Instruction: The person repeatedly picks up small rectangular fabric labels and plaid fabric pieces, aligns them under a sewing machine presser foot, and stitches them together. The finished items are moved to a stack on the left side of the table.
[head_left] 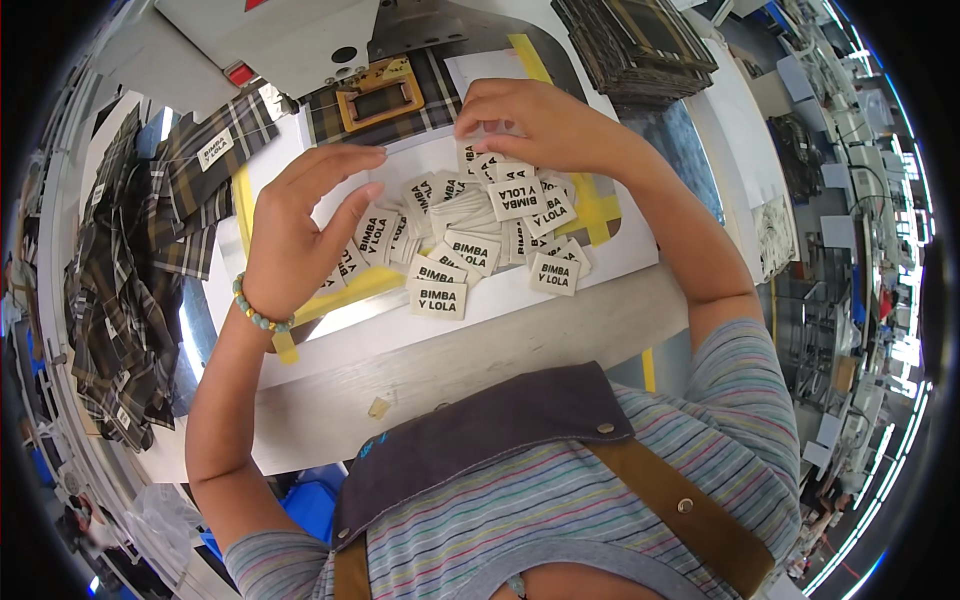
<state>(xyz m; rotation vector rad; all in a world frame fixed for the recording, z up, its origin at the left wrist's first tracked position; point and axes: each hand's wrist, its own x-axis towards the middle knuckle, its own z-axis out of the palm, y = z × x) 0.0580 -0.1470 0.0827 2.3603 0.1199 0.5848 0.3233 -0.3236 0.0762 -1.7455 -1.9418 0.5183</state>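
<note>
A loose heap of small white fabric labels (466, 250) with black lettering lies on the white work surface. At its left side is my left hand (300, 215), fingers stretched and thumb apart, holding nothing. My right hand (535, 125) is over the far right of the heap with its fingers curled. A label (467, 158) shows at its thumb and fingertips, and they seem to pinch it. Beyond the hands, a plaid fabric piece (430, 100) lies under the machine, with a tan rectangular frame (380, 97) on it.
A white machine head (270, 45) overhangs the far left. Plaid pieces (130, 300) pile up at the left, one bearing a label. Dark flat panels (640, 50) are stacked at the far right. Yellow tape (600, 215) marks the surface. The grey table edge (440, 370) is close to my body.
</note>
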